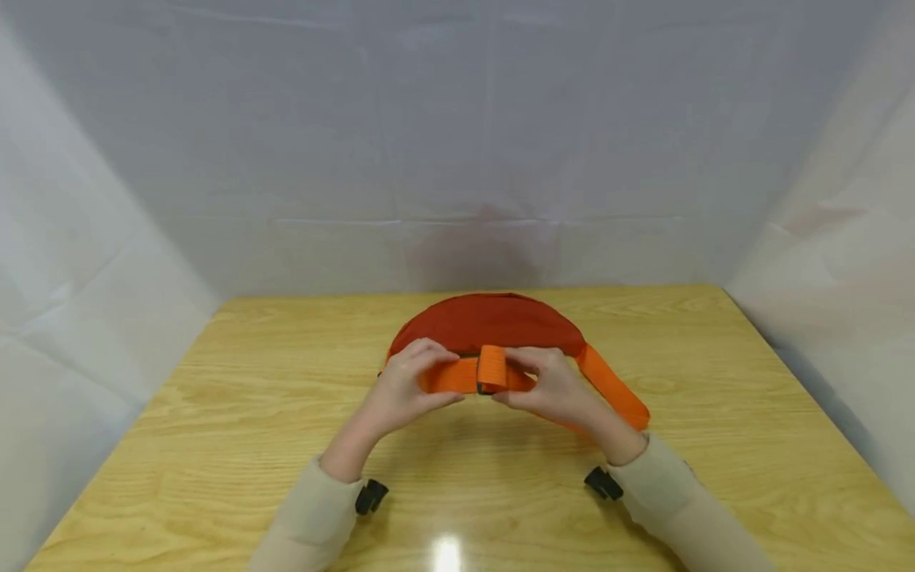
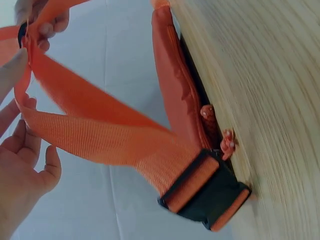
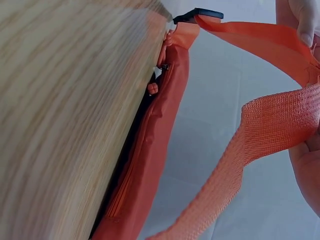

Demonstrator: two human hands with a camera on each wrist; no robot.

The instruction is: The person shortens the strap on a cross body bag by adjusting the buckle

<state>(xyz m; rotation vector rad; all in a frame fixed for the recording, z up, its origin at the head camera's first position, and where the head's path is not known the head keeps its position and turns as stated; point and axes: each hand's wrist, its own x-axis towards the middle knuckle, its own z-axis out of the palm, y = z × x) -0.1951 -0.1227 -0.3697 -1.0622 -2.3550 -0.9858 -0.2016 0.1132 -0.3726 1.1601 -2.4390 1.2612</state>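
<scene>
A red waist bag (image 1: 493, 322) lies on the table behind both hands, its zip side showing in the wrist views. Its orange strap (image 1: 457, 376) is raised in front of it. My left hand (image 1: 403, 385) pinches the strap left of a small black slider (image 1: 488, 389). On the other side, my right hand (image 1: 554, 385) grips the webbing close to the slider, where a short loop of strap stands up. A black side-release buckle (image 2: 205, 190) joins the strap near one end of the bag in the left wrist view. Some right fingertips are hidden behind the webbing.
The wooden table (image 1: 236, 413) carries the bag near its far edge. A slack length of strap (image 1: 618, 389) lies to the bag's right. Pale sheeting (image 1: 457, 159) hangs behind and at both sides. Black wrist mounts (image 1: 372, 496) sit at the sleeve cuffs.
</scene>
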